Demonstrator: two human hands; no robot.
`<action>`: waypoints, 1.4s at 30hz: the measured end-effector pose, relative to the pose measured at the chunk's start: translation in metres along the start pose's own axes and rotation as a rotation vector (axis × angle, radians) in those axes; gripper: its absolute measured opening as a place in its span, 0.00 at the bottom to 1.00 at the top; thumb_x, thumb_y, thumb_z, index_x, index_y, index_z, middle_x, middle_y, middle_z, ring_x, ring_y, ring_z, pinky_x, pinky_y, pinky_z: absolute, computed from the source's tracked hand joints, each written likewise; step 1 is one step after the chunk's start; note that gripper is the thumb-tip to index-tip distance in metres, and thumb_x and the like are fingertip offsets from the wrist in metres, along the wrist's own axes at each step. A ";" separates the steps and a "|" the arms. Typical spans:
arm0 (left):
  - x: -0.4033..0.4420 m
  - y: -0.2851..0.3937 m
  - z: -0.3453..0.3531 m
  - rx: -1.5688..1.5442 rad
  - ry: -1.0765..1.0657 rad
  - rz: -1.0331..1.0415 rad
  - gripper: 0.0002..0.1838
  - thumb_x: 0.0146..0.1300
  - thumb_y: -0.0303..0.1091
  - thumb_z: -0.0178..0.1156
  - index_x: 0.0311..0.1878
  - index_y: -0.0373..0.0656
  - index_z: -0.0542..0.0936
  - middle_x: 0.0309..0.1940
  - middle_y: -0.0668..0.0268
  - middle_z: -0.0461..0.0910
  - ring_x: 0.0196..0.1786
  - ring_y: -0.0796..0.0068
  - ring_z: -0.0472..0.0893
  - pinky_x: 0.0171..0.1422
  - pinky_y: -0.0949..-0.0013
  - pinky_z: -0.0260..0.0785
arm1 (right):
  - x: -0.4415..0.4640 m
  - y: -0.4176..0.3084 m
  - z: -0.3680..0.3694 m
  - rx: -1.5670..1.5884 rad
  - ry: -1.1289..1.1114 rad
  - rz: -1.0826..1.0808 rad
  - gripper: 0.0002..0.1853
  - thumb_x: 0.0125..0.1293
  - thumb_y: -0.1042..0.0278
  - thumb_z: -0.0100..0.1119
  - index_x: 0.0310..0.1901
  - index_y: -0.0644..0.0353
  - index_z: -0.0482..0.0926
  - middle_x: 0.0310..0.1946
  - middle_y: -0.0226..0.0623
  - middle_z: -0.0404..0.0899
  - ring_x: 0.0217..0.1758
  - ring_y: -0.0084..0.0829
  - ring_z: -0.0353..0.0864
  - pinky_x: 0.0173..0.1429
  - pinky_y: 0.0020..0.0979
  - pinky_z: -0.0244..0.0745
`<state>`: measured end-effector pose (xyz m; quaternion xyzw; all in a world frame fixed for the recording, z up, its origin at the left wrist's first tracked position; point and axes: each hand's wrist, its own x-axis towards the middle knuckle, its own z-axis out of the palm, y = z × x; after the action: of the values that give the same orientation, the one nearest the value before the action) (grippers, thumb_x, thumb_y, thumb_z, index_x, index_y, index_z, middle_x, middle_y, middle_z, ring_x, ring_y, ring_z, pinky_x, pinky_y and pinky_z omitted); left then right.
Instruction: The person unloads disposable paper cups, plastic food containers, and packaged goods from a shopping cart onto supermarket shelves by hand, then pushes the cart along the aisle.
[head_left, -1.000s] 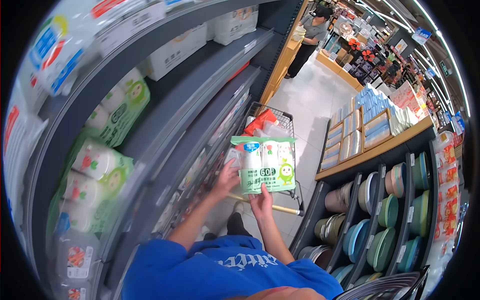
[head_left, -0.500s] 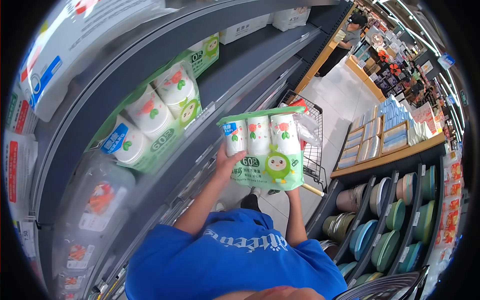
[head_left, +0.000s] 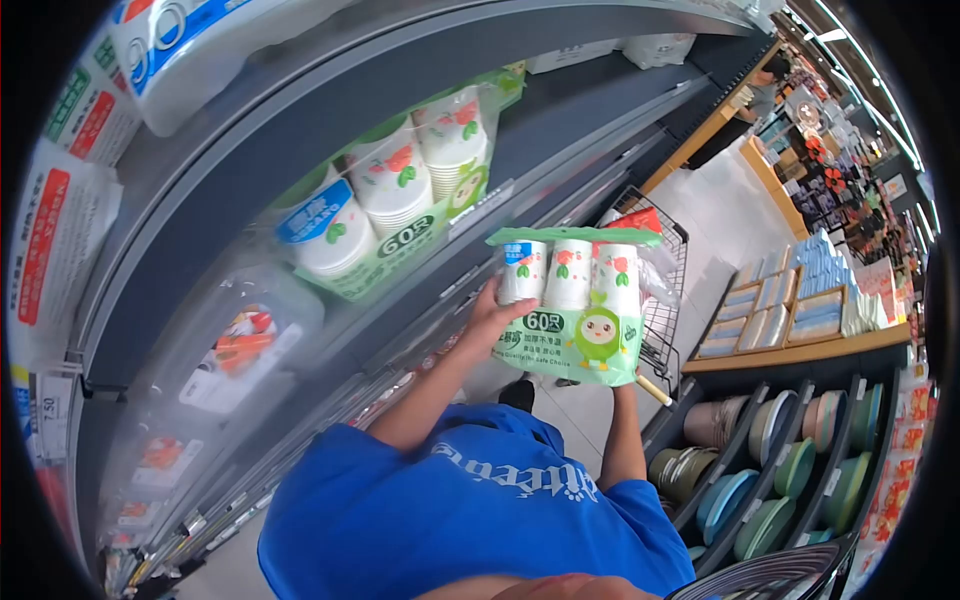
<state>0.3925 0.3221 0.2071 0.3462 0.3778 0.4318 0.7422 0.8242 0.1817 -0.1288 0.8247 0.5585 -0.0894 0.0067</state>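
Note:
A clear and green pack of paper cups hangs upright in front of me, its white cups printed with red fruit and green leaves. My left hand is closed on its left side, with the thumb across the front. At the lower right corner, my right hand supports the pack from behind; its fingers are mostly hidden by it. To the left, a matching pack of paper cups stands on the dark shelf.
Behind the held pack is a black wire shopping cart with a red item inside. Stacked bowls fill the rack at right, below a wooden display. Clear plastic packages line the lower left shelf. A person stands farther down the aisle.
My view has turned left, so the shelf and aisle appear farther right. The held pack also appears farther right and slightly lower, still in my hands.

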 end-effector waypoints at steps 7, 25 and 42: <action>-0.016 -0.003 -0.018 0.156 0.024 0.061 0.48 0.48 0.43 0.80 0.68 0.35 0.66 0.60 0.52 0.76 0.63 0.61 0.77 0.68 0.59 0.69 | 0.002 -0.068 -0.118 1.576 -0.280 0.193 0.33 0.71 0.45 0.56 0.71 0.54 0.67 0.68 0.43 0.69 0.71 0.47 0.70 0.74 0.55 0.59; -0.052 0.007 -0.015 0.414 -0.212 0.454 0.40 0.67 0.31 0.64 0.77 0.38 0.54 0.72 0.52 0.65 0.72 0.63 0.69 0.74 0.57 0.62 | -0.043 -0.220 -0.440 1.174 0.169 -0.322 0.43 0.44 0.72 0.78 0.65 0.64 0.69 0.53 0.39 0.80 0.54 0.34 0.82 0.61 0.35 0.77; -0.088 -0.005 -0.052 0.272 -0.170 0.319 0.21 0.70 0.30 0.62 0.64 0.38 0.74 0.53 0.60 0.82 0.56 0.72 0.81 0.64 0.66 0.72 | 0.109 -0.251 -0.614 1.165 0.613 -0.718 0.36 0.49 0.78 0.73 0.62 0.62 0.70 0.53 0.40 0.80 0.55 0.34 0.82 0.62 0.35 0.76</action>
<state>0.3189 0.2503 0.2015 0.5337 0.3093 0.4581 0.6400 0.7180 0.4447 0.4811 0.4499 0.6322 -0.1335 -0.6165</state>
